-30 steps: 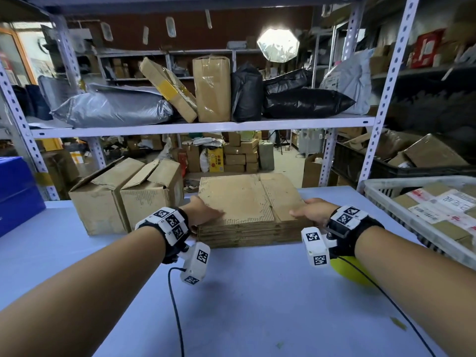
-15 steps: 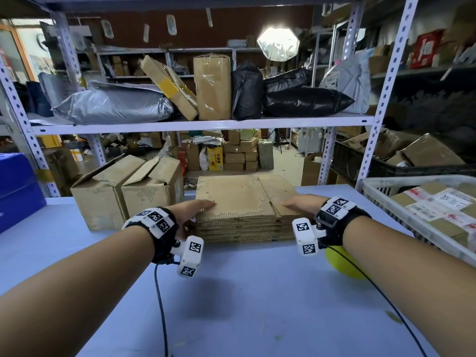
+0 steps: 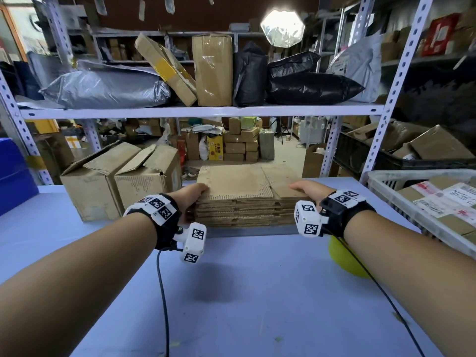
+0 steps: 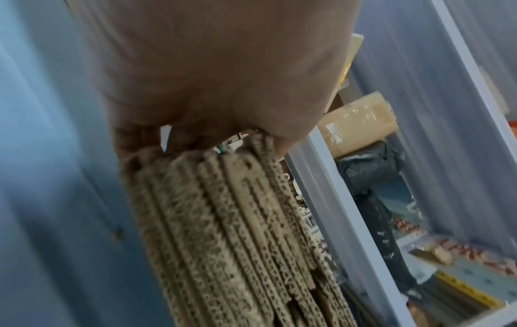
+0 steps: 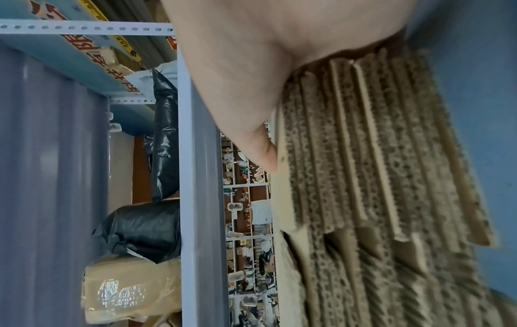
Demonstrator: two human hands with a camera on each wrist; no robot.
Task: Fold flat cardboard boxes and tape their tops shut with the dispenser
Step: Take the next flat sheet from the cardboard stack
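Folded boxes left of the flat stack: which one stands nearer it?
The right-hand box, flaps ajar, stands beside the flat stack; the other box stands farther left.

Stack of flat boxes (image 3: 244, 199) on the counter (image 3: 244, 292), at its far middle edge. Left of the stack, just beside it: two open boxes (image 3: 121, 181) side by side. Right of the stack: basket (image 3: 386, 181) holding parcels. At the stack's left end, left hand (image 3: 192, 199); at its right end, right hand (image 3: 307, 189). Behind and above the stack: shelf (image 3: 201, 110) carrying bags and boxes.
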